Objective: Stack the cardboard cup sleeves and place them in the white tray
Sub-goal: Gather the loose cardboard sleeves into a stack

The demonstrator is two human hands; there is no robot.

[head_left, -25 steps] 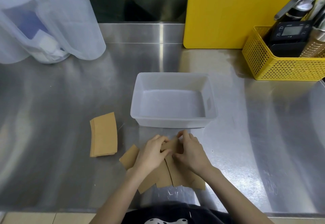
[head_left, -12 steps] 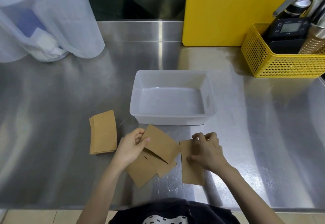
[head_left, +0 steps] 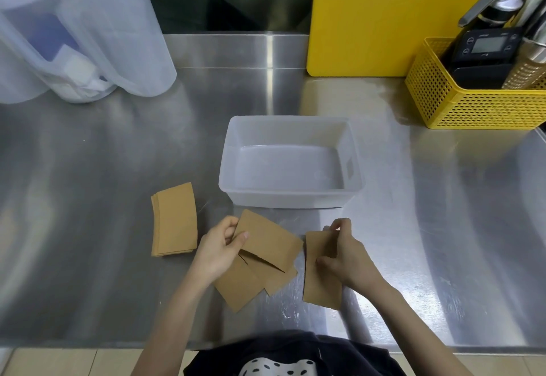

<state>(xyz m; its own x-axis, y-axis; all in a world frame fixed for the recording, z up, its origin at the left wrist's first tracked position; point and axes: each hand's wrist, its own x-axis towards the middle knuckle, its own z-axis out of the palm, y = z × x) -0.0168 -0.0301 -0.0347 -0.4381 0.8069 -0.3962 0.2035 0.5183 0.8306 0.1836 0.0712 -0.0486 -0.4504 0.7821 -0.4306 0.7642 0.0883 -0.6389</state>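
Left hand (head_left: 217, 253) pinches top sleeve (head_left: 267, 242) at its left end; right hand (head_left: 347, 254) grips separate sleeve (head_left: 320, 279); stack (head_left: 174, 219) left; tray (head_left: 291, 198) beyond

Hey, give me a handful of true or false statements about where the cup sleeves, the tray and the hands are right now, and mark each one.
1. The white tray holds no sleeves. True.
2. The left hand pinches a sleeve. True.
3. The neat stack of sleeves lies right of the tray. False: it lies to the tray's left, on the counter.
4. The right hand is empty. False: it holds a separate sleeve.
5. The yellow basket is empty. False: it holds a black scale and tools.
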